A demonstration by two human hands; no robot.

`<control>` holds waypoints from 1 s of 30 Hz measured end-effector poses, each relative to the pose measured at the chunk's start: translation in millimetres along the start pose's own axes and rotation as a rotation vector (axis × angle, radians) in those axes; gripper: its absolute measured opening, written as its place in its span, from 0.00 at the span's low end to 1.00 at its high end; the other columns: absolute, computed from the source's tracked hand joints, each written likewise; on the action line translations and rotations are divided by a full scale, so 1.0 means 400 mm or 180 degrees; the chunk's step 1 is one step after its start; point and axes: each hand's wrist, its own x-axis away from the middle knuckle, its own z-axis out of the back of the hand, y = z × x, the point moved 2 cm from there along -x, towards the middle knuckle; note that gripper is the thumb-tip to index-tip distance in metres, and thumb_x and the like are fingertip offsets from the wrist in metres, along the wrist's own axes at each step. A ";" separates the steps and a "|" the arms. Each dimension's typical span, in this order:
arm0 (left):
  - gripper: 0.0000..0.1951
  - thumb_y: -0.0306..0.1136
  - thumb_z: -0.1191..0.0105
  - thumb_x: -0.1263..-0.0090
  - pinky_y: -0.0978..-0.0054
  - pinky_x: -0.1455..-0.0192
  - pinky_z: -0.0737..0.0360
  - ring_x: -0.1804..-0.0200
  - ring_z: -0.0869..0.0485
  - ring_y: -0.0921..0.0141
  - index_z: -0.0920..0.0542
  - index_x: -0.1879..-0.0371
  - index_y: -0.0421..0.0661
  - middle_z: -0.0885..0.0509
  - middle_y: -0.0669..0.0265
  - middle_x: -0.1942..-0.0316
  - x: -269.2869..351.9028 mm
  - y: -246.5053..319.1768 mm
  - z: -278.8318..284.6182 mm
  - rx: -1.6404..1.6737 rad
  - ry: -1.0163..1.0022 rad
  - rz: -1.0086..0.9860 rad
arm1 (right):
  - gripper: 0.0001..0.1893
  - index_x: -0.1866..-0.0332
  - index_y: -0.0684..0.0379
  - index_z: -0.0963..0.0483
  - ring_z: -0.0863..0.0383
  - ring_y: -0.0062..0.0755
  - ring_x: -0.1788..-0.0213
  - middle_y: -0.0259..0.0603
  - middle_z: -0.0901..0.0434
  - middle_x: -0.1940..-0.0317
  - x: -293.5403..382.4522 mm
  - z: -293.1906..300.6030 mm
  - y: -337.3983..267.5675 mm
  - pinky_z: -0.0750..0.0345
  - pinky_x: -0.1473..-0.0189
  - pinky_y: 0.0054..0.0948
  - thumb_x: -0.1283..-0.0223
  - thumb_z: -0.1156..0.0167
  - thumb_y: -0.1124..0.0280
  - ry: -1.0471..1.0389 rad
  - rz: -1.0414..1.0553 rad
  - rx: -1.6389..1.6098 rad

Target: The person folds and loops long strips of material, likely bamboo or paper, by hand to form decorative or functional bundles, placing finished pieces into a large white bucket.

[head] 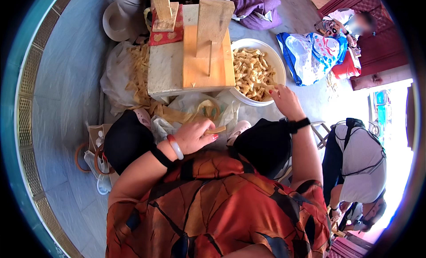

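Observation:
My left hand (194, 136) is over my lap, with a short folded tan strip (215, 130), apparently bean curd skin, pinched between thumb and fingers. My right hand (287, 99) reaches over the near right rim of a white plastic bucket (282, 66). At its fingertips is a pale knotted piece (271, 87), seemingly pinched. Many similar knotted pieces (251, 69) fill the bucket. Left of the bucket, a wooden stand (213, 28) with an upright board and a thin upright rod rests on a low table (163, 68).
Loose tan strips (137, 71) lie in a plastic bag (114, 71) left of the table, others beneath its near edge. Opposite, a second wooden stand (163, 11) sits on a red cloth (176, 36). A woven bag (309, 56) lies right. A person bends over (361, 158) at right.

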 end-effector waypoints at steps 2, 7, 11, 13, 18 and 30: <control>0.14 0.41 0.53 0.26 0.69 0.57 0.25 0.63 0.22 0.66 0.25 0.56 0.42 0.21 0.63 0.68 -0.004 -0.026 -0.019 0.0722 -0.0189 0.0474 | 0.13 0.54 0.58 0.21 0.20 0.52 0.53 0.52 0.18 0.61 -0.062 -0.050 0.046 0.25 0.50 0.47 0.40 0.49 0.69 -0.0416 0.0189 0.0009; 0.13 0.39 0.55 0.25 0.71 0.61 0.26 0.67 0.23 0.70 0.23 0.61 0.40 0.21 0.64 0.73 -0.030 -0.095 -0.050 0.1431 -0.0510 0.0847 | 0.25 0.40 0.48 0.24 0.23 0.48 0.44 0.48 0.21 0.46 -0.176 -0.258 0.057 0.28 0.41 0.42 0.46 0.50 0.76 -0.1760 0.0855 -0.0647; 0.11 0.37 0.51 0.27 0.72 0.63 0.26 0.68 0.23 0.69 0.24 0.62 0.41 0.21 0.63 0.73 -0.052 -0.073 -0.038 0.1091 -0.0328 0.0828 | 0.24 0.37 0.43 0.28 0.28 0.43 0.38 0.43 0.25 0.42 -0.246 -0.294 0.038 0.29 0.40 0.44 0.41 0.47 0.69 -0.1442 0.0964 0.0256; 0.10 0.36 0.49 0.28 0.71 0.63 0.26 0.69 0.23 0.69 0.25 0.63 0.41 0.21 0.62 0.73 -0.061 -0.076 -0.037 0.1000 -0.0308 0.0895 | 0.23 0.38 0.42 0.27 0.28 0.42 0.37 0.41 0.25 0.43 -0.276 -0.285 0.029 0.30 0.40 0.45 0.40 0.46 0.66 -0.1277 0.0757 0.0370; 0.10 0.36 0.46 0.29 0.70 0.65 0.27 0.70 0.24 0.68 0.26 0.63 0.40 0.23 0.61 0.74 -0.084 -0.069 -0.023 0.1046 -0.0266 0.0848 | 0.19 0.43 0.42 0.23 0.26 0.38 0.40 0.37 0.22 0.48 -0.350 -0.290 0.100 0.30 0.39 0.42 0.41 0.44 0.65 -0.0934 0.0542 0.0956; 0.09 0.33 0.47 0.27 0.83 0.68 0.29 0.72 0.28 0.82 0.26 0.70 0.44 0.25 0.76 0.76 -0.103 -0.074 -0.056 0.2243 -0.0730 0.1090 | 0.14 0.52 0.57 0.22 0.24 0.48 0.46 0.43 0.21 0.50 -0.141 -0.132 0.024 0.26 0.46 0.44 0.43 0.42 0.67 -0.0409 0.0962 -0.0007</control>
